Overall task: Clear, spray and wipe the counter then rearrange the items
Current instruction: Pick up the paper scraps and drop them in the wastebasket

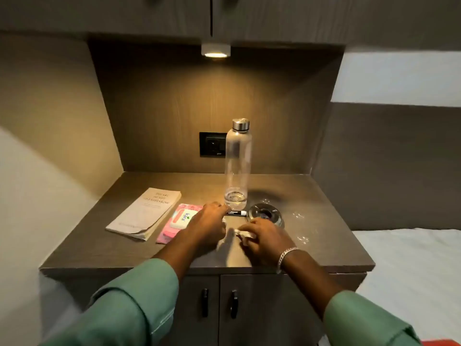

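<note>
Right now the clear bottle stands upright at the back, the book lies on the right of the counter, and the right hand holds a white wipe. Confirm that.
Not quite: the head view shows the book on the left of the counter. The clear bottle stands upright at the back, and the right hand holds a white wipe.

On the counter (324,196), a book (144,212) lies toward the left edge, with a wipes pack (178,221) just beside it on its right. A water bottle (237,166) stands upright near the middle, toward the back edge, with a marker (237,213) lying just before its base. A round metal dish (265,214) sits right of the marker, and a wall socket (212,144) is behind the bottle.
</note>
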